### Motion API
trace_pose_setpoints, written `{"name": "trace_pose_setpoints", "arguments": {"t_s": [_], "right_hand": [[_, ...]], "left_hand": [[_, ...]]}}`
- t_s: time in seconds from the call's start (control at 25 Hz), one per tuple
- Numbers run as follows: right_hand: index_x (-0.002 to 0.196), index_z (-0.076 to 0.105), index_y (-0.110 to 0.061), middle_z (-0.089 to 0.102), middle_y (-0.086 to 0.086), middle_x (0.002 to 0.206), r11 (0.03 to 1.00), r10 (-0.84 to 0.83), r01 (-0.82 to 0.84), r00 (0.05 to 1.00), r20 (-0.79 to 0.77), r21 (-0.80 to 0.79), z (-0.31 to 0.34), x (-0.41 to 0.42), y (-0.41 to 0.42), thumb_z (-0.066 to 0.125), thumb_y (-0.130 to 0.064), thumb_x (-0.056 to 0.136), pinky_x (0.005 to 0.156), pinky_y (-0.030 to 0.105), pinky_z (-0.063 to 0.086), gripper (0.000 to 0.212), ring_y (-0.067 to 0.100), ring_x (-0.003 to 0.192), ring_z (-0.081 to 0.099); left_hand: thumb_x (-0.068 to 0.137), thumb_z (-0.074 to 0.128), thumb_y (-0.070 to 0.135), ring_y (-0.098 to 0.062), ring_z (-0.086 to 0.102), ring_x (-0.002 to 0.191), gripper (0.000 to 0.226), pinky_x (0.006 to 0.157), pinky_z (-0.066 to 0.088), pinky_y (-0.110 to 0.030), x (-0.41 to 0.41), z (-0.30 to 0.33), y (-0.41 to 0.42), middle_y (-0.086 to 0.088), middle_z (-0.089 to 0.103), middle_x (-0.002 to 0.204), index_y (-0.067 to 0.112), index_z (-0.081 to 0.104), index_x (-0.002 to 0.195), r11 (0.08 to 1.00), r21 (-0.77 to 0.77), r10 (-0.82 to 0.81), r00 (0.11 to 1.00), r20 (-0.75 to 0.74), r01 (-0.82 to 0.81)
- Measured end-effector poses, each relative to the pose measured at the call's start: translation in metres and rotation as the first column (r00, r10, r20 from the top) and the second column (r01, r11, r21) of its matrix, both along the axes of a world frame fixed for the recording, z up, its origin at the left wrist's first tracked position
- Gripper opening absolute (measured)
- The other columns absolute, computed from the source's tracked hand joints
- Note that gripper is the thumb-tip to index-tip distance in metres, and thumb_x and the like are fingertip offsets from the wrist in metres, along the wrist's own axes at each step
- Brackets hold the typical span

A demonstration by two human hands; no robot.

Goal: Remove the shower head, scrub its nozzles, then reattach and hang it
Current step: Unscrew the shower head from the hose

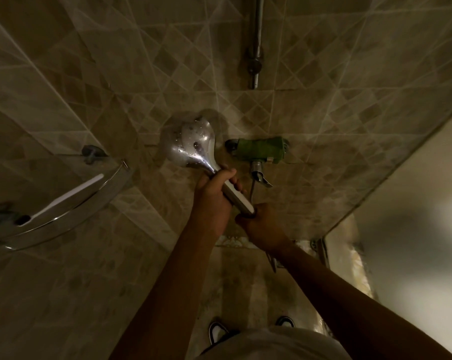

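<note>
A chrome shower head (191, 144) with water drops on its back points at the tiled wall, nozzle face turned away from me. My left hand (214, 189) is shut around its handle just below the head. My right hand (261, 224) grips the lower end of the handle, where the hose joint lies hidden under the fingers. A thin dark hose (252, 189) runs from there up to the mixer tap (258, 168). The wall rail (256, 45) for hanging stands above.
A green cloth (261, 149) is draped over the mixer tap. A glass corner shelf (71, 216) at left carries a white toothbrush (69, 196). A pale wall or door edge (401, 203) stands at right. My shoes (217, 331) show on the floor below.
</note>
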State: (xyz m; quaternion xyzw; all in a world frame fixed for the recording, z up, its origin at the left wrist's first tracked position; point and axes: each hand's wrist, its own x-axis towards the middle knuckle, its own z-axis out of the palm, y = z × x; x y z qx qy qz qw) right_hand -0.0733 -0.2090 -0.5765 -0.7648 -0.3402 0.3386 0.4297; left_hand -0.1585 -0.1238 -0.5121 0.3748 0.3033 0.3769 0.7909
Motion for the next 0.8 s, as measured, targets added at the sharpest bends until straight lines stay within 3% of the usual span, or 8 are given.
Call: {"name": "trace_pose_setpoints", "arguments": {"t_s": [0.16, 0.28, 0.36, 0.52, 0.64, 0.8], "right_hand": [[0.079, 0.063, 0.009, 0.055, 0.012, 0.060, 0.999, 0.027, -0.028, 0.999, -0.039, -0.017, 0.003, 0.008, 0.000, 0.069, -0.013, 0.077, 0.055, 0.052, 0.053, 0.023, 0.028, 0.053, 0.057], [0.062, 0.063, -0.011, 0.051, -0.003, 0.048, 0.997, 0.064, -0.069, 0.993, -0.098, -0.046, 0.008, 0.016, -0.001, 0.073, -0.017, 0.071, 0.050, 0.035, 0.045, 0.015, 0.013, 0.041, 0.050], [0.045, 0.056, -0.024, 0.044, -0.009, 0.039, 0.995, 0.079, -0.085, 0.989, -0.127, -0.045, 0.012, 0.019, -0.001, 0.072, -0.024, 0.062, 0.045, 0.026, 0.037, 0.023, 0.008, 0.034, 0.042], [0.042, 0.058, -0.028, 0.044, -0.010, 0.037, 0.995, 0.090, -0.096, 0.981, -0.173, -0.030, 0.013, 0.020, -0.001, 0.071, -0.028, 0.057, 0.041, 0.022, 0.034, 0.020, 0.005, 0.032, 0.040], [0.045, 0.058, -0.026, 0.046, -0.008, 0.041, 0.994, 0.098, -0.106, 0.975, -0.198, -0.029, 0.012, 0.022, -0.001, 0.072, -0.031, 0.055, 0.045, 0.027, 0.039, 0.018, 0.009, 0.036, 0.044], [0.048, 0.057, -0.025, 0.047, -0.008, 0.044, 0.994, 0.106, -0.111, 0.975, -0.195, -0.019, 0.012, 0.021, -0.003, 0.073, -0.027, 0.060, 0.050, 0.032, 0.041, 0.020, 0.012, 0.040, 0.046]], "left_hand": [[0.065, 0.066, 0.015, -0.023, 0.063, 0.081, 0.037, 0.083, 0.052, -0.044, -0.004, 0.002, -0.001, -0.007, 0.063, 0.079, 0.011, 0.062, 0.101, 0.992, -0.017, -0.122, 0.989, 0.088, 0.124], [0.066, 0.063, 0.011, -0.035, 0.066, 0.104, 0.049, 0.102, 0.049, -0.056, -0.009, 0.006, -0.004, -0.013, 0.071, 0.094, 0.009, 0.058, 0.115, 0.980, 0.085, -0.186, 0.979, 0.083, 0.179], [0.073, 0.056, 0.003, -0.045, 0.061, 0.119, 0.049, 0.108, 0.043, -0.061, -0.010, 0.009, -0.005, -0.019, 0.070, 0.104, 0.008, 0.054, 0.122, 0.968, 0.143, -0.214, 0.976, 0.051, 0.205], [0.085, 0.044, -0.008, -0.048, 0.053, 0.130, 0.054, 0.114, 0.036, -0.060, -0.011, 0.013, -0.004, -0.024, 0.065, 0.116, 0.009, 0.045, 0.135, 0.947, 0.177, -0.270, 0.963, -0.006, 0.267], [0.086, 0.050, -0.008, -0.041, 0.054, 0.132, 0.066, 0.113, 0.042, -0.049, -0.020, 0.012, 0.001, -0.026, 0.061, 0.128, 0.014, 0.035, 0.146, 0.895, 0.261, -0.365, 0.930, -0.038, 0.362], [0.093, 0.056, -0.009, -0.041, 0.057, 0.129, 0.059, 0.108, 0.046, -0.053, -0.029, 0.008, 0.008, -0.029, 0.061, 0.133, 0.007, 0.037, 0.147, 0.862, 0.317, -0.385, 0.918, -0.099, 0.396]]}}
